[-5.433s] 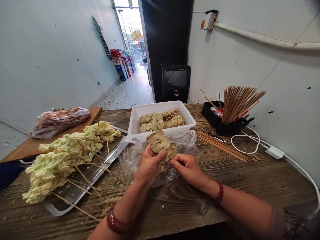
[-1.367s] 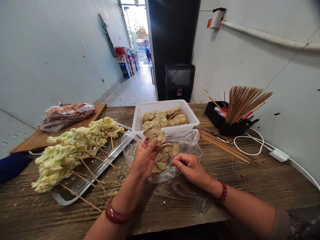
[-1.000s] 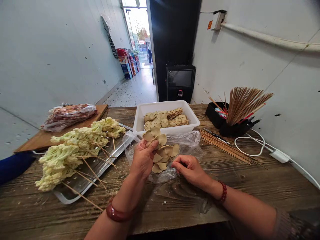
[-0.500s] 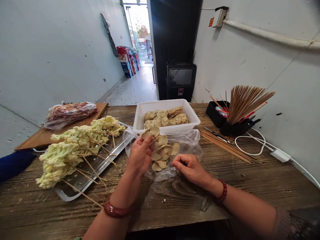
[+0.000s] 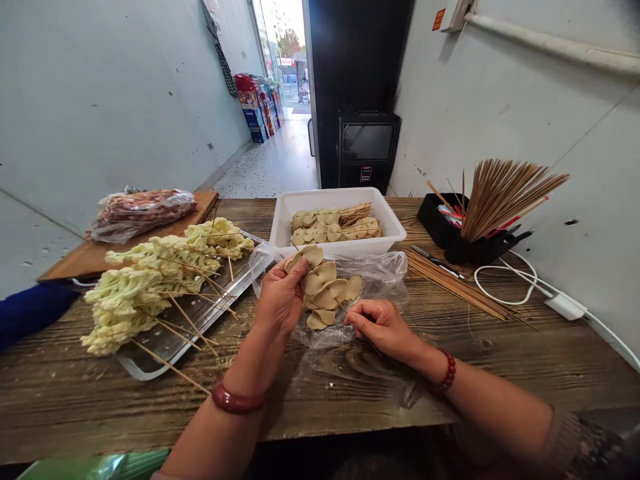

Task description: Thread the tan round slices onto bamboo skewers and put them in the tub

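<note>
My left hand (image 5: 281,291) pinches a thin, round, beige slice (image 5: 310,256) of food, thumb on its face. A thin tip pokes out at the slice's upper left edge. In my right hand (image 5: 380,325), the fingers are closed on a bamboo skewer (image 5: 343,307); most of its length is hidden by the slices and the hand. Between my hands, more beige slices (image 5: 334,293) lie overlapped on a clear plastic bag (image 5: 390,277). Just behind, a white tub (image 5: 345,248) holds finished-looking skewers of the same slices (image 5: 320,227).
Cauliflower skewers (image 5: 150,280) lie on a metal tray (image 5: 145,365) at left, sticks jutting toward me. A bagged reddish food (image 5: 145,212) rests on a wooden board (image 5: 65,265). At right are loose skewers (image 5: 460,287), a black holder of sticks (image 5: 463,252) and a white cable (image 5: 505,303).
The view has shifted slightly, so the table sits higher in the picture. A thin tip now shows beyond the slice in my left hand; both hands keep nearly the same places.
</note>
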`<state>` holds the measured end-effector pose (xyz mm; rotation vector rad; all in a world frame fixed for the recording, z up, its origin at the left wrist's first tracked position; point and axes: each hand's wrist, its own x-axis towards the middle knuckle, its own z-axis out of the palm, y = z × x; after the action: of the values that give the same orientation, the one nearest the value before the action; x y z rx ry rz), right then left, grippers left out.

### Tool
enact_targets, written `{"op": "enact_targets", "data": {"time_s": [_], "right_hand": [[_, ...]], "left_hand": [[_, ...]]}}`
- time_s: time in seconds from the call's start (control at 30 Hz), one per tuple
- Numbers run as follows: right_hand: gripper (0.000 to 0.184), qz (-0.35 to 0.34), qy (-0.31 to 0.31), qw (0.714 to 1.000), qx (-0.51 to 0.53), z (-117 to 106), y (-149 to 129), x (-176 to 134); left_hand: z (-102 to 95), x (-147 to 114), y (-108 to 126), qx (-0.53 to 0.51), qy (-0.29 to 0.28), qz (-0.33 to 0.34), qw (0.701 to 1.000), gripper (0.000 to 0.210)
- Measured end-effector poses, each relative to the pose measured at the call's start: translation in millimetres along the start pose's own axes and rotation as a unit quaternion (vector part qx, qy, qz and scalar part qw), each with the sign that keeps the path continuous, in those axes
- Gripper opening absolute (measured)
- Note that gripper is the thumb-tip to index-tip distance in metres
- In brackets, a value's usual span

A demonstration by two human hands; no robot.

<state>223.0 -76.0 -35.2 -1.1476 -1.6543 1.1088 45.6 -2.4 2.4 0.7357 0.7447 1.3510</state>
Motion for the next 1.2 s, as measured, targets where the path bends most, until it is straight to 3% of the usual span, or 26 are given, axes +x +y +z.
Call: {"op": "enact_targets", "data": {"time_s": [0.23,0.53,0.63,0.73,0.83,0.97,1.1,1.2], "right_hand": [[0.027,0.018,-0.012,1.0,-0.002,-1.6,1.3,2.0],[0.023,0.053,0.046,0.994,0.08,-7.1,5.6,8.4],[0.022,0.043,0.101,0.992,0.062,-15.4,5.3,9.4],[0.019,0.009,0.138,0.99,0.024,-26.6,1.8,9.9],[0.017,-0.011,0.142,0.99,0.013,-35.2,-2.3,10.0],[0.018,-0.012,0.14,0.99,0.024,-38.9,-4.1,10.8],[0.019,-0.001,0.143,0.989,0.041,-38.8,-2.6,12.6],[0.02,0.003,0.143,0.989,0.049,-38.8,-2.0,13.0]], "left_hand": [[0.3,-1.8,-3.5,-0.01,-0.001,-0.008,1.0,0.027],[6.4,-7.9,-6.5,0.019,-0.058,-0.038,0.997,0.034],[2.4,-6.2,-2.8,0.076,-0.071,-0.046,0.993,0.037],[-4.1,-3.6,4.5,0.2,-0.072,-0.016,0.977,0.031],[-9.9,-2.0,13.6,0.369,-0.137,0.016,0.919,0.025],[-15.3,-1.4,22.9,0.582,-0.259,0.037,0.77,0.015],[-20.4,0.0,24.7,0.687,-0.341,0.062,0.638,0.02],[-23.5,1.3,21.4,0.717,-0.371,0.065,0.587,0.025]]}}
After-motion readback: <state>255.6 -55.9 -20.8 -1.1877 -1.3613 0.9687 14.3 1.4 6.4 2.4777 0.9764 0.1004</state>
